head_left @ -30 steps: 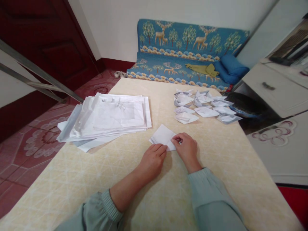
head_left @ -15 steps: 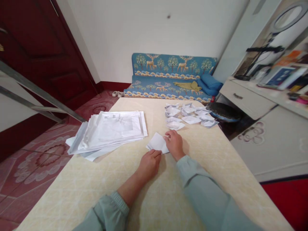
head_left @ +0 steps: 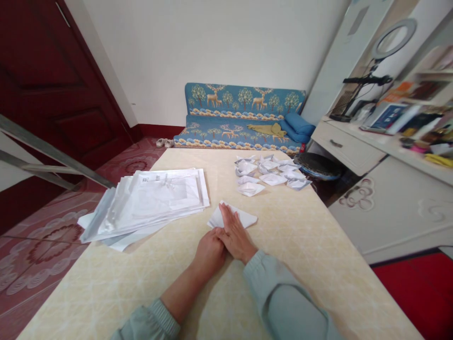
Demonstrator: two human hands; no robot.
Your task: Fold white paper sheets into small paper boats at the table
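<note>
Resting curled at the folded paper's point(head_left: 247, 218) six o'clock, my left hand point(head_left: 208, 251) hides any grip; my right hand point(head_left: 235, 235), opened flat, presses the paper at centre. Uneven pressure could skew a fold. The paper stack point(head_left: 155, 194) at ten o'clock and folded pieces point(head_left: 273, 179) at one limit sliding; sofa point(head_left: 233, 122) beyond, at twelve.

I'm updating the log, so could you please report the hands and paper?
Right hand on folded sheet, fingers extended. Left hand at sheet's near edge. Folded paper shapes beyond, apart.
</note>
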